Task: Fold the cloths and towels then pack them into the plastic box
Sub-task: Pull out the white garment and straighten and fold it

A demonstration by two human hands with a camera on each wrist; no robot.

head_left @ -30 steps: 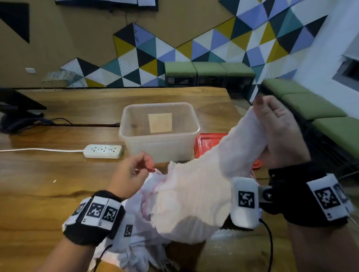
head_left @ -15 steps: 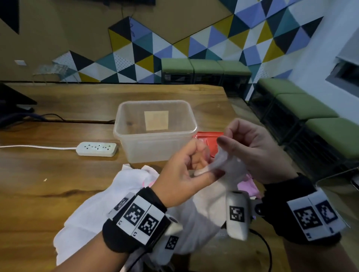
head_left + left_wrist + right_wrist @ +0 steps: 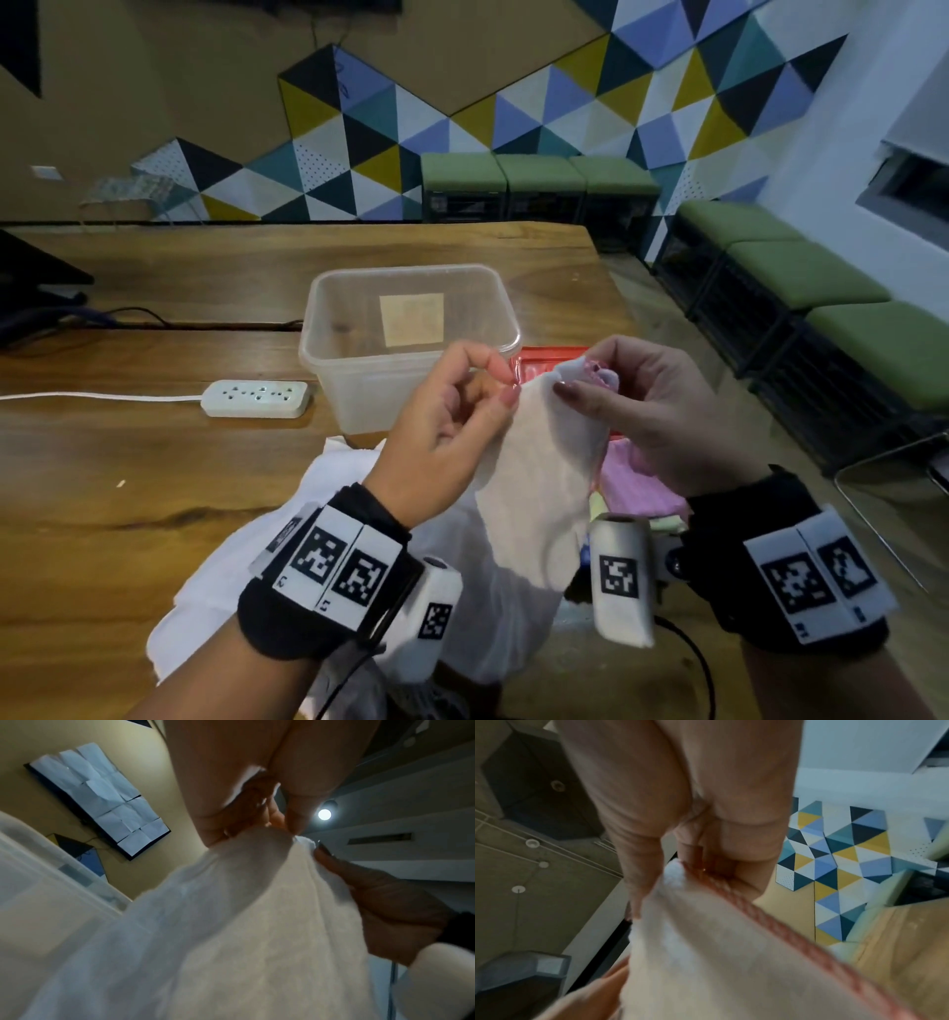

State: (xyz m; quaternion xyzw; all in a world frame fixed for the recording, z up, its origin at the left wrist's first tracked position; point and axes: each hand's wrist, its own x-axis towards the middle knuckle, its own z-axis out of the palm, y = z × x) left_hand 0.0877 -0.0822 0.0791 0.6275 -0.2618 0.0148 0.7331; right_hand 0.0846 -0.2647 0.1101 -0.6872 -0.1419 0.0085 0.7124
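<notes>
Since a moment ago both hands have met on the white towel [image 3: 539, 462]: left hand [image 3: 452, 426] and right hand [image 3: 652, 411] pinch its top edge above the worktop's near edge, ready to fold.

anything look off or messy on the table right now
Nothing damaged or spilled. The only untidy thing is the unfolded white cloths heaped at the table's near edge; the plastic box stands upright and holds no cloths.
</notes>
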